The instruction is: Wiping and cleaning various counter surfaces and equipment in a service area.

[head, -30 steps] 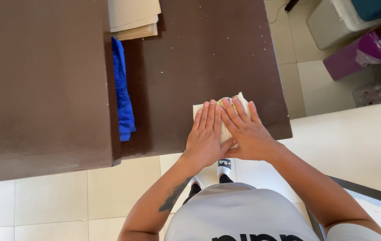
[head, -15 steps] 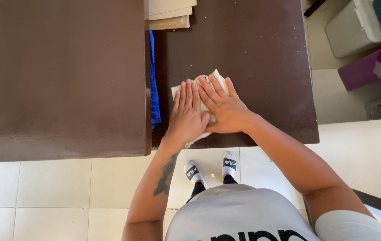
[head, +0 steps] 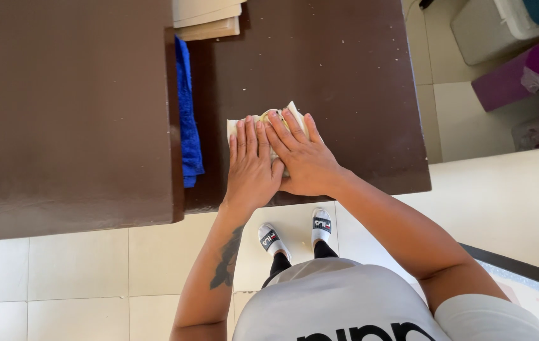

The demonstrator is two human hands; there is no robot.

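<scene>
— Two hands, both flat on one folded cloth. The left hand lies palm down with its fingers straight and close together, pointing toward twelve o'clock. The right hand lies just beside it at three o'clock, fingers angled toward eleven, so that it partly overlaps the left one near the thumb.

— Is either hand gripping anything?

— No. Both are spread open and pressing down; neither one curls around the cloth.

— Where is the cloth?

— The pale folded cloth sits on the dark brown table, near its six o'clock edge. Only its far edge and corners show past the fingertips; the rest is under the palms.

— What else is around it?

— At nine o'clock from the hands, a blue towel hangs in the gap between this table and a second brown tabletop, which stands higher or closer to the camera. At twelve o'clock, at the frame's edge, is a stack of beige folded pieces. Toward two o'clock, off the table, a purple container and a grey bin rest on the tiled floor.
</scene>
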